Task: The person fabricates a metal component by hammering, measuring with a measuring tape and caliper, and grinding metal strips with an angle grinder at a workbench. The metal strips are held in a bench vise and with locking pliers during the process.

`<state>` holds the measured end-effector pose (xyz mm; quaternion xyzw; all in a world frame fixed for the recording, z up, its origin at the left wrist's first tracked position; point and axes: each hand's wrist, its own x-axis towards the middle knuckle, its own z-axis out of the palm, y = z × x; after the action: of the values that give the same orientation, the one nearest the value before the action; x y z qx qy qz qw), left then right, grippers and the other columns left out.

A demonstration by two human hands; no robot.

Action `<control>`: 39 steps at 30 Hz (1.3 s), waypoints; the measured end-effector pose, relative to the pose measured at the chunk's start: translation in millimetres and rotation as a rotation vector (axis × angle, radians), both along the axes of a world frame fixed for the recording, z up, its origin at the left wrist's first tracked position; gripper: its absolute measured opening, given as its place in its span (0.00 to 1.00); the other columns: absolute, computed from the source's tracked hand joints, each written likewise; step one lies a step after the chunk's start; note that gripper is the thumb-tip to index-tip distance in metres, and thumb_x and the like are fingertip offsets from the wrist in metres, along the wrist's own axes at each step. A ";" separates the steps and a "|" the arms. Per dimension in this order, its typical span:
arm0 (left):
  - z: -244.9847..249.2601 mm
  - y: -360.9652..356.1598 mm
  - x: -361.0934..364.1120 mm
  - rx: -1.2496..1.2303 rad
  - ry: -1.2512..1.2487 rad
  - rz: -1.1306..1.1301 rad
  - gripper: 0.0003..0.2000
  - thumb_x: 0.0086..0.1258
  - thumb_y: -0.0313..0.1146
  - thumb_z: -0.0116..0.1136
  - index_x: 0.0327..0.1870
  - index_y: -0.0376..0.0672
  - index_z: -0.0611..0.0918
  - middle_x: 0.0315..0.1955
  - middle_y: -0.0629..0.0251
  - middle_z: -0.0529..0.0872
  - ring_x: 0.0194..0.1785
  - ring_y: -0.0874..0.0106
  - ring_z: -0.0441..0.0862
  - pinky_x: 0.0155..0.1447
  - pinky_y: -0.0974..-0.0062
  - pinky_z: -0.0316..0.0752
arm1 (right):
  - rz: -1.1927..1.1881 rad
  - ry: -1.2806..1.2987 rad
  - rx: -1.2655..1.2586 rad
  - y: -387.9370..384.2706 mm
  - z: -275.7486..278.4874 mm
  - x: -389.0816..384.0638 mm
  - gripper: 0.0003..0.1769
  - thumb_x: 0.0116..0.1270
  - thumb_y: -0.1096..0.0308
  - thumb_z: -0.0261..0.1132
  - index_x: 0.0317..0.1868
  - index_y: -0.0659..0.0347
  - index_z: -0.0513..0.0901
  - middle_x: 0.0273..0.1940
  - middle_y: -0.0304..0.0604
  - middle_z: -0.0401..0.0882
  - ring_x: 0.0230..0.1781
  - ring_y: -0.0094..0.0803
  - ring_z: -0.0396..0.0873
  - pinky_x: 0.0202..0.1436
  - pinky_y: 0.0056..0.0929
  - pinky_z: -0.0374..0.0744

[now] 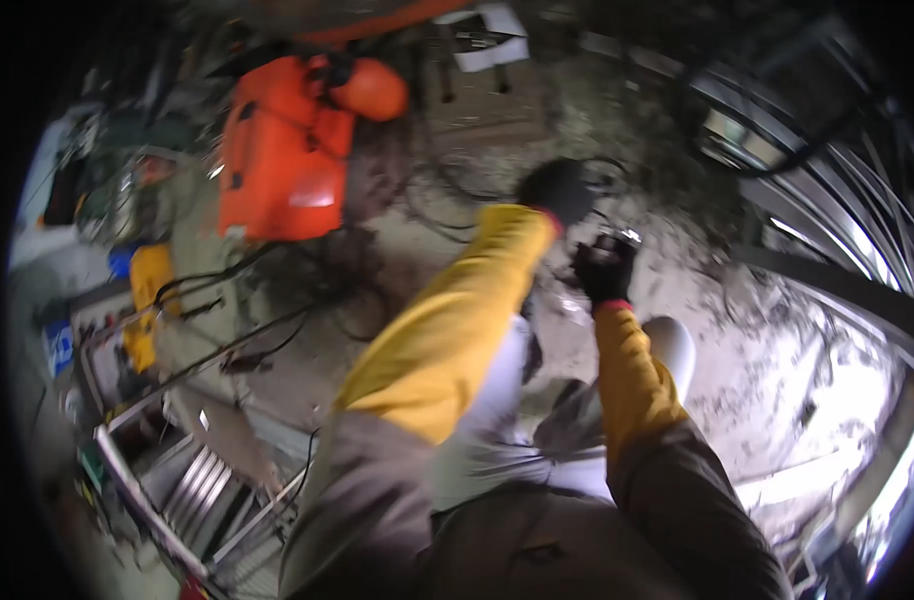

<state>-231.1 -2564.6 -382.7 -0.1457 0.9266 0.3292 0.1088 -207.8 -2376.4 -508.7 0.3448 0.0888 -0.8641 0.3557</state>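
Note:
My left hand (557, 192), in a dark glove below a yellow sleeve, reaches forward over the dusty floor. Its fingers are hidden and blurred; dark, cable-like shapes lie just beyond it. Slightly nearer and to the right, my right hand (605, 268) is gloved in black, its fingers curled closed. A small shiny metallic piece (627, 237) shows at the top of that hand, too blurred to name. The hands are close together but apart, in front of my knees. Thin dark cables (447, 205) run along the floor left of my left hand.
An orange case-like object (287, 150) stands ahead left, with a rounded orange piece (372, 90) beside it. A cardboard box (485, 100) lies ahead. Metal profiles (827, 200) are stacked at right. A metal frame (152, 490) and a yellow tool-like object (152, 300) are at left.

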 end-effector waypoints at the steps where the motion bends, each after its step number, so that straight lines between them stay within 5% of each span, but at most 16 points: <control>1: -2.7 15.0 -4.0 -0.023 -0.051 0.019 0.14 0.71 0.44 0.55 0.49 0.53 0.89 0.49 0.55 0.89 0.48 0.56 0.87 0.53 0.56 0.81 | 0.043 0.048 -0.093 10.1 -0.6 1.0 0.21 0.67 0.49 0.66 0.53 0.51 0.78 0.52 0.41 0.81 0.53 0.41 0.77 0.62 0.47 0.76; 3: 38.0 39.9 -4.6 0.166 -0.108 0.144 0.16 0.65 0.44 0.59 0.39 0.40 0.89 0.40 0.45 0.89 0.49 0.52 0.88 0.54 0.54 0.80 | 0.107 0.085 -0.243 22.5 4.6 1.0 0.26 0.68 0.49 0.66 0.60 0.55 0.78 0.58 0.43 0.81 0.60 0.43 0.77 0.69 0.49 0.75; 4: 13.3 53.5 -4.7 0.045 -0.056 0.074 0.15 0.66 0.43 0.59 0.40 0.40 0.88 0.41 0.45 0.89 0.50 0.50 0.87 0.55 0.53 0.80 | 0.121 0.006 -0.061 10.7 55.7 -0.7 0.32 0.67 0.48 0.63 0.64 0.64 0.77 0.63 0.51 0.79 0.65 0.49 0.76 0.74 0.47 0.72; 7: 9.2 75.7 -5.7 0.090 -0.147 0.130 0.15 0.62 0.39 0.62 0.46 0.41 0.88 0.44 0.47 0.89 0.51 0.50 0.87 0.57 0.54 0.80 | 0.139 -0.012 -0.166 21.4 56.4 -3.3 0.35 0.64 0.53 0.66 0.68 0.65 0.74 0.67 0.49 0.76 0.69 0.49 0.73 0.78 0.45 0.67; 10: 8.4 72.8 -7.1 0.096 -0.222 0.090 0.16 0.59 0.39 0.63 0.45 0.40 0.89 0.44 0.46 0.90 0.51 0.51 0.88 0.56 0.57 0.81 | 0.107 0.002 -0.136 24.4 58.8 -2.3 0.29 0.65 0.55 0.65 0.62 0.61 0.77 0.61 0.47 0.81 0.62 0.47 0.79 0.71 0.44 0.74; 15: 16.1 76.3 -1.2 0.191 -0.417 0.137 0.26 0.57 0.55 0.71 0.35 0.34 0.90 0.27 0.52 0.90 0.33 0.61 0.89 0.42 0.65 0.82 | 0.125 0.005 0.106 33.9 63.2 0.2 0.14 0.70 0.54 0.61 0.45 0.54 0.82 0.37 0.38 0.84 0.39 0.39 0.82 0.46 0.39 0.81; 20: 11.4 102.3 25.3 0.314 -0.495 0.291 0.31 0.59 0.61 0.68 0.38 0.33 0.89 0.29 0.49 0.90 0.35 0.59 0.90 0.42 0.64 0.82 | 0.231 0.070 0.005 75.0 50.7 10.9 0.14 0.74 0.51 0.59 0.42 0.51 0.82 0.30 0.35 0.80 0.31 0.34 0.79 0.34 0.35 0.79; 21: 24.1 109.0 29.9 0.374 -0.533 0.369 0.32 0.58 0.61 0.68 0.40 0.32 0.89 0.31 0.48 0.90 0.38 0.58 0.91 0.44 0.64 0.82 | 0.148 0.026 0.184 71.3 62.9 21.1 0.15 0.75 0.50 0.56 0.43 0.51 0.82 0.30 0.35 0.81 0.30 0.34 0.79 0.31 0.34 0.79; 24: 38.2 123.2 57.0 0.430 -0.567 0.333 0.30 0.57 0.57 0.68 0.42 0.31 0.88 0.38 0.43 0.90 0.44 0.54 0.90 0.48 0.62 0.82 | 0.071 -0.132 0.422 44.0 142.7 34.2 0.16 0.78 0.53 0.52 0.37 0.52 0.77 0.31 0.36 0.80 0.33 0.35 0.80 0.41 0.36 0.81; 26: 38.3 135.2 70.2 0.351 -0.608 0.227 0.27 0.57 0.54 0.67 0.44 0.34 0.88 0.39 0.45 0.90 0.44 0.53 0.90 0.48 0.61 0.82 | 0.023 0.048 0.297 85.6 78.9 71.6 0.15 0.79 0.57 0.51 0.35 0.52 0.76 0.32 0.37 0.79 0.35 0.34 0.79 0.48 0.35 0.80; 28: 33.8 149.4 86.1 0.402 -0.600 0.355 0.25 0.59 0.52 0.66 0.45 0.36 0.88 0.39 0.46 0.90 0.44 0.53 0.89 0.47 0.60 0.82 | 0.001 -0.062 0.379 90.5 93.1 80.3 0.13 0.80 0.59 0.50 0.36 0.53 0.75 0.32 0.38 0.78 0.35 0.33 0.78 0.47 0.34 0.79; 32: 27.9 171.0 113.4 0.523 -0.479 0.626 0.20 0.65 0.47 0.62 0.49 0.42 0.87 0.37 0.49 0.90 0.42 0.52 0.89 0.45 0.59 0.81 | 0.141 0.160 0.536 101.3 106.5 88.3 0.15 0.77 0.58 0.55 0.32 0.54 0.75 0.28 0.36 0.77 0.31 0.30 0.77 0.40 0.31 0.76; 39: 35.0 198.0 131.1 0.496 -0.338 0.746 0.18 0.72 0.46 0.57 0.43 0.39 0.87 0.35 0.48 0.90 0.42 0.48 0.88 0.44 0.52 0.80 | 0.107 -0.023 0.641 111.4 117.2 92.5 0.07 0.71 0.64 0.63 0.37 0.58 0.80 0.32 0.38 0.80 0.34 0.30 0.79 0.42 0.28 0.78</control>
<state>-100.0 -2366.6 -347.7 -0.4895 0.6738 0.5287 0.1638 -115.3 -2265.1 -391.5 0.4436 0.3704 -0.7684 0.2750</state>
